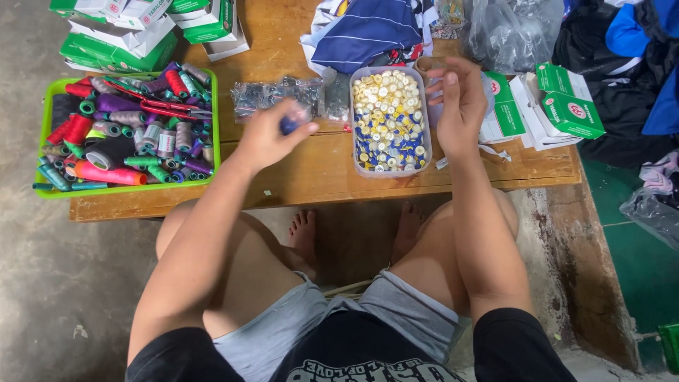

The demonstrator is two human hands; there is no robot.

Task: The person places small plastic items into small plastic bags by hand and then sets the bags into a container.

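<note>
The light around me is soft, even daylight, fairly bright, with no hard glare. My legs cast a dim shadow under the bench (318, 177), where the floor (42, 283) near my feet goes dark. My left hand (272, 134) is smeared by motion blur, its fingers (297, 126) indistinct; my right hand (460, 106) is sharper. The plastic bags (506, 32) far right catch faint sheen. Edges bow slightly from the wide lens.

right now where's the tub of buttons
In the head view, the clear tub of buttons sits mid-table on the wooden table, between the left hand and right hand.
</note>
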